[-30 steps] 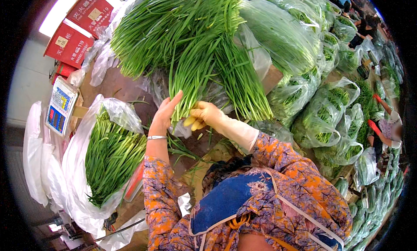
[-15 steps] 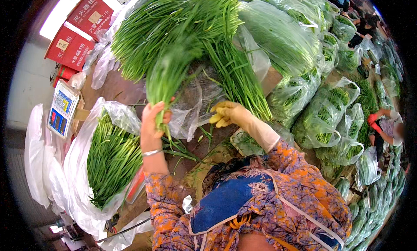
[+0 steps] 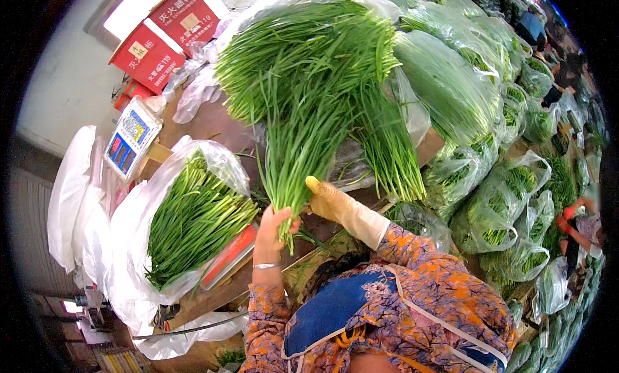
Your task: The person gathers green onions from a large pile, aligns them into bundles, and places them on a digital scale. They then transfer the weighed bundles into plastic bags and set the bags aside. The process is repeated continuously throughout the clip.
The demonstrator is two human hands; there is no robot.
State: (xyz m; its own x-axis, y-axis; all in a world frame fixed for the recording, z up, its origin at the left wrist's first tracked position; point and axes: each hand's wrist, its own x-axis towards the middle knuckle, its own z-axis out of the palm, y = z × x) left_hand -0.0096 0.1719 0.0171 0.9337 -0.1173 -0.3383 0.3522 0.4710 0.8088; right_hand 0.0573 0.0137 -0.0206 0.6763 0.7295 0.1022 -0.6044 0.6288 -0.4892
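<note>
A bunch of long green garlic chives [image 3: 300, 150] is gripped near its lower stalk ends by my bare left hand [image 3: 276, 230], the fingers wrapped round it. Its leaves fan upward against a big pile of chives [image 3: 316, 57]. On the bunch's right side is my right hand [image 3: 332, 202] in a pale yellow glove. Its thumb is stretched up beside the stalks; the other fingers are mostly hidden, and whether they touch the bunch is unclear. Another sheaf of chives [image 3: 390, 147] hangs down from the pile at the right.
An open plastic bag of chives [image 3: 193, 225] lies left of me, with a digital scale [image 3: 132, 137] beyond it. Red boxes [image 3: 151, 57] stand at the far left. Several filled clear bags [image 3: 493, 208] crowd the right side. A co-worker's red-gloved hands [image 3: 567, 217] show at the far right.
The view has swung, shifting the scene rightward and down. The blurred bunch in my left hand is now sharp and fanned out; my right hand has come in close to its stalks.
</note>
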